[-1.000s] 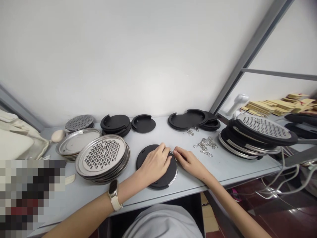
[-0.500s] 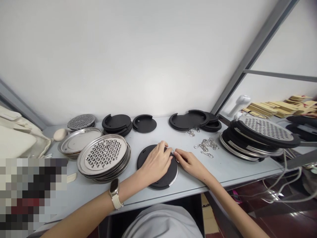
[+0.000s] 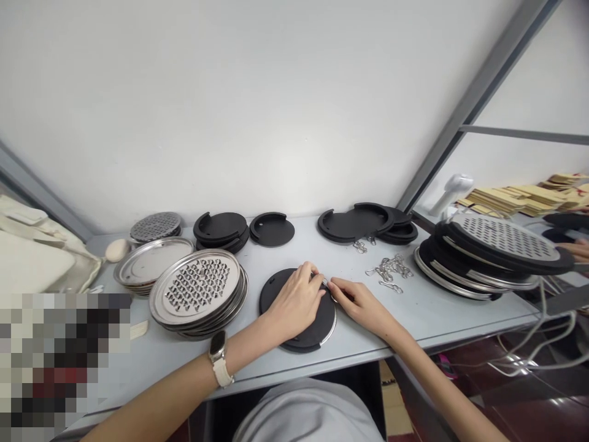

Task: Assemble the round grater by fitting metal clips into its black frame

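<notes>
A black round holder point(image 3: 276, 294) with a metal rim showing along its lower right edge lies flat on the table in front of me. My left hand point(image 3: 299, 301) rests over it, fingers curled towards its upper right edge; what its fingertips grip is hidden. At that same edge, my right hand point(image 3: 356, 301) pinches a small metal clip point(image 3: 326, 282), partly covered by fingers. Loose wire clips point(image 3: 391, 268) lie in a small heap right of my right hand, with a few more point(image 3: 361, 247) farther back.
Stacked metal grater discs point(image 3: 200, 288) stand on the left, beside plain metal discs point(image 3: 154, 261). Black holders point(image 3: 273, 230) line the back by the wall. Assembled graters point(image 3: 501, 239) are piled on the right, near white cables point(image 3: 547, 344). Another person's hand point(image 3: 577, 248) shows at the far right.
The whole view has shifted slightly, so things sit a little farther right. Both hands stay at the holder's edge with almost the same grip. Another person's hand has appeared at the far right.
</notes>
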